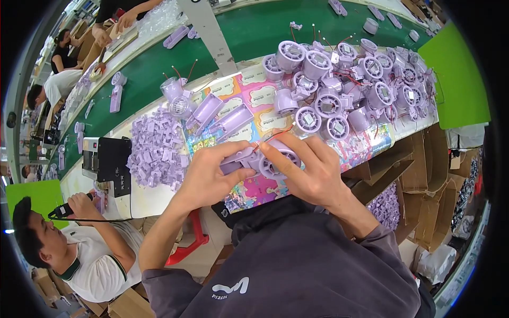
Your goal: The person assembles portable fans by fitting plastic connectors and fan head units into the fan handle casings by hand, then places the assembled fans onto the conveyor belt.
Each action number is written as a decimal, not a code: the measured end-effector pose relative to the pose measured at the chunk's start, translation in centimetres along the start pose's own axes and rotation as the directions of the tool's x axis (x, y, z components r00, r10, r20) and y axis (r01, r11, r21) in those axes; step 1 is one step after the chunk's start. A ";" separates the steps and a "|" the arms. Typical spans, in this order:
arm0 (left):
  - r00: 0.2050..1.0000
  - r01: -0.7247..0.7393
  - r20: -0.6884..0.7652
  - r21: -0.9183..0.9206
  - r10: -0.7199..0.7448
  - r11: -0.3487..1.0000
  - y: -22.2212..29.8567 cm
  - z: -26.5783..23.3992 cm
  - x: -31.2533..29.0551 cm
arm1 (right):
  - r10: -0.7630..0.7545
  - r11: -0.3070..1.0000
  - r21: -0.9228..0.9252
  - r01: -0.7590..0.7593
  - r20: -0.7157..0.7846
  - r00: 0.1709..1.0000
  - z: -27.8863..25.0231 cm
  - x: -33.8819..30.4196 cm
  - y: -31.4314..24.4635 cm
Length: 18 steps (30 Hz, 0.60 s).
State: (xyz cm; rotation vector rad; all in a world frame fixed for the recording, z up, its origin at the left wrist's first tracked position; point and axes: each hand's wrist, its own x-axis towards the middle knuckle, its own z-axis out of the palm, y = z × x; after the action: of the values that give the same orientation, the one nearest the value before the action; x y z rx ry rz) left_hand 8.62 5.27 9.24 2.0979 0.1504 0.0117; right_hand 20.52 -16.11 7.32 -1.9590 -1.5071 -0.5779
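Note:
Over the near part of a colourful printed sheet [260, 192], both hands hold one light-purple fan piece. My left hand [204, 175] pinches its narrow handle-like part [237, 158] between thumb and fingers. Around its round grilled fan housing [283, 157] my right hand [313, 172] is closed, the index finger laid near the joint. A thin red wire [275, 133] rises from between the hands. Just beyond lie two hollow purple handle shells [233, 121]. To the right, many similar fan housings [327, 105] with wires are heaped. Some undersides are hidden by my fingers.
Left of my hands is a heap of small purple plastic parts [156, 146], beside a black box-shaped device [114, 167]. A metal post [209, 37] stands before the green conveyor belt [254, 34]. A co-worker's hand [82, 206] grips a black power tool. Cardboard boxes [424, 175] stand right.

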 end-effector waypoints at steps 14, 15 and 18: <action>0.979 0.178 0.127 -0.189 -0.156 0.966 0.9 -2.0 -0.5 | 0.035 0.978 0.198 -0.061 0.134 0.990 0.0 1.0 -0.3; 0.977 0.186 0.145 -0.195 -0.160 0.963 0.7 -2.7 -0.5 | 0.047 0.981 0.182 -0.065 0.102 0.994 0.7 0.6 -0.4; 0.983 0.185 0.050 -0.306 -0.178 0.934 -0.5 -5.7 1.7 | 0.176 0.956 0.235 -0.175 0.019 0.984 2.0 -0.2 -0.8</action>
State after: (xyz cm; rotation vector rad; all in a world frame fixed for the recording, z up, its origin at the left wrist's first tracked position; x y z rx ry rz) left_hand 9.89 10.59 11.59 1.7630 0.3096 -0.0930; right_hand 19.63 -14.69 5.87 -1.8798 -1.3164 -0.3088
